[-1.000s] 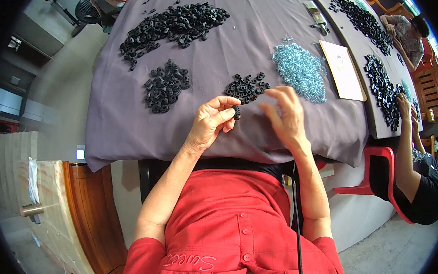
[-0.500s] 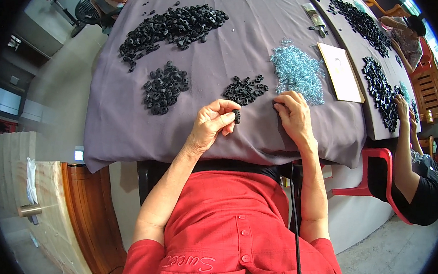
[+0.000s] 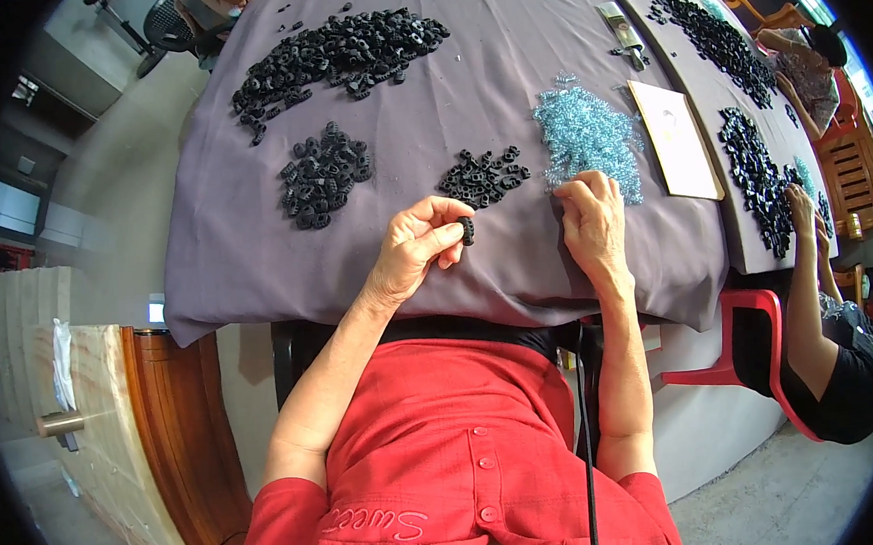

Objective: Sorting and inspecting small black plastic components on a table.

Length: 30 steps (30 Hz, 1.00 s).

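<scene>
Between thumb and forefinger, my left hand (image 3: 421,241) pinches a small black ridged plastic piece (image 3: 468,232) upright above the cloth. My right hand (image 3: 594,221) is at the near edge of a pile of tiny pale-blue springs (image 3: 585,129), its fingers curled down and drawn together. Whatever its fingertips hold, if anything, is hidden. Just beyond my left hand lies a pile of small black plastic parts (image 3: 481,177). Farther left, a heap of larger black ridged pieces (image 3: 323,175) rests on the cloth.
A grey cloth (image 3: 235,245) covers the table. A big heap of black pieces (image 3: 343,53) lies at the far left. Right of the springs are a pale flat board (image 3: 676,140) and a tube (image 3: 621,26). At the adjoining table, a co-worker's hands (image 3: 805,212) touch black pieces (image 3: 756,183).
My right hand has shifted slightly forward and right, onto the near edge of the springs, its fingers curling more. My left hand still holds the black piece. The whole view has shifted slightly.
</scene>
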### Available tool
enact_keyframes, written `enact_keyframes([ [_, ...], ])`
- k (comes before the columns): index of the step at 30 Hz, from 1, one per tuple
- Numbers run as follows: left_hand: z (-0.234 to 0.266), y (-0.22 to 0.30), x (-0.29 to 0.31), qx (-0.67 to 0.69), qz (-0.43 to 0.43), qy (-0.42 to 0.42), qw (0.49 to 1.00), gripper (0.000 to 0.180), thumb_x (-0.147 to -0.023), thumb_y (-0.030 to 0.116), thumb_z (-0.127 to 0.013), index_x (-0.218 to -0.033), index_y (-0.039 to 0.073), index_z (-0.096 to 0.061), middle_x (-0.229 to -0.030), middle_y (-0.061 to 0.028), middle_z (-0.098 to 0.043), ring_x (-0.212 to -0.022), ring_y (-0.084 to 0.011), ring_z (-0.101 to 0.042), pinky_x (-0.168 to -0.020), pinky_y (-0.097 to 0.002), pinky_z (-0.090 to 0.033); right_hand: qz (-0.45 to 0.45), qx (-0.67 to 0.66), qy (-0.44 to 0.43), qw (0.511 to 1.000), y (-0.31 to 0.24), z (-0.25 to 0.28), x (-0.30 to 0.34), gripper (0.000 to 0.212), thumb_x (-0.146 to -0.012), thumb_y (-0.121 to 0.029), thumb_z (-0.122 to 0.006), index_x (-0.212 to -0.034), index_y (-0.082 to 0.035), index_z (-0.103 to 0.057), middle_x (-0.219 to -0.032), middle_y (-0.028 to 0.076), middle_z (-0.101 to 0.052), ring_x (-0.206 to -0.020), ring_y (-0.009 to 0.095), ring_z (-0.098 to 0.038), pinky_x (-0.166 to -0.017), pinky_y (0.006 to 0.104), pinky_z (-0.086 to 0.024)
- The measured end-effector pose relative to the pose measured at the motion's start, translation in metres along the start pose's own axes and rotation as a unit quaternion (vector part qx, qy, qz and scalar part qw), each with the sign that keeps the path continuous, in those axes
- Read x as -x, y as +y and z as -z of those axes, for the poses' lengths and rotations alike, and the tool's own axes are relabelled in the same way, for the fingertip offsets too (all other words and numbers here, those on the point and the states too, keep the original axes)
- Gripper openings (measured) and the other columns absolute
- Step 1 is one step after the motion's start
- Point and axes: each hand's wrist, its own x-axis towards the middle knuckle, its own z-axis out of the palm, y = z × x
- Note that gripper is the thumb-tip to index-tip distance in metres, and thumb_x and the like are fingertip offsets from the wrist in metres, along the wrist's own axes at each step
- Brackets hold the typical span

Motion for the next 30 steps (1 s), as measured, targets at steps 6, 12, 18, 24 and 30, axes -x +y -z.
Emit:
enact_keyframes([
  [6,0.000,0.001,0.001,0.007,0.003,-0.002,1.000,0.015,-0.087,0.005,-0.057,-0.101,0.003,-0.060,-0.076,-0.0010,-0.058,-0.059,-0.0060,-0.053,-0.051,-0.0194,-0.041,-0.016,0.000,0.029,0.999,-0.002,0.001,-0.001,0.017,-0.071,0.001,-0.059,-0.086,-0.007,-0.061,-0.090,0.008,-0.053,-0.087,0.029,-0.049,-0.077,0.0395,-0.039],
  [12,0.002,0.001,0.000,0.031,0.001,-0.006,1.000,0.015,-0.087,0.006,-0.057,-0.102,0.004,-0.060,-0.078,-0.0013,-0.058,-0.060,-0.0063,-0.054,-0.051,-0.0196,-0.041,-0.014,0.032,-0.020,0.999,-0.006,-0.004,-0.003,0.013,-0.077,-0.006,-0.061,-0.089,-0.009,-0.061,-0.088,0.009,-0.053,-0.085,0.029,-0.049,-0.077,0.0400,-0.038],
  [18,0.003,0.001,0.000,0.057,0.002,-0.009,0.998,0.013,-0.087,0.007,-0.058,-0.099,0.004,-0.059,-0.078,-0.0014,-0.059,-0.061,-0.0069,-0.055,-0.051,-0.0200,-0.041,-0.039,0.039,-0.014,0.998,-0.003,-0.008,0.000,0.011,-0.078,-0.007,-0.060,-0.088,-0.007,-0.056,-0.088,0.010,-0.054,-0.086,0.030,-0.049,-0.076,0.0409,-0.038],
  [24,0.003,0.001,0.000,0.059,0.001,-0.007,0.998,0.010,-0.086,0.008,-0.059,-0.096,0.005,-0.057,-0.077,-0.0014,-0.058,-0.060,-0.0073,-0.055,-0.051,-0.0202,-0.041,-0.056,0.048,-0.016,0.997,-0.002,-0.008,0.000,0.011,-0.077,-0.006,-0.060,-0.085,-0.005,-0.053,-0.086,0.012,-0.053,-0.085,0.031,-0.049,-0.075,0.0412,-0.038],
  [30,0.001,0.003,0.000,0.071,-0.003,0.003,0.997,0.011,-0.086,0.008,-0.058,-0.097,0.006,-0.058,-0.076,-0.0010,-0.058,-0.060,-0.0074,-0.055,-0.051,-0.0204,-0.042,-0.086,-0.034,-0.016,0.996,0.002,-0.001,0.003,0.014,-0.075,-0.003,-0.061,-0.086,-0.004,-0.052,-0.086,0.012,-0.053,-0.085,0.032,-0.049,-0.076,0.0413,-0.039],
])
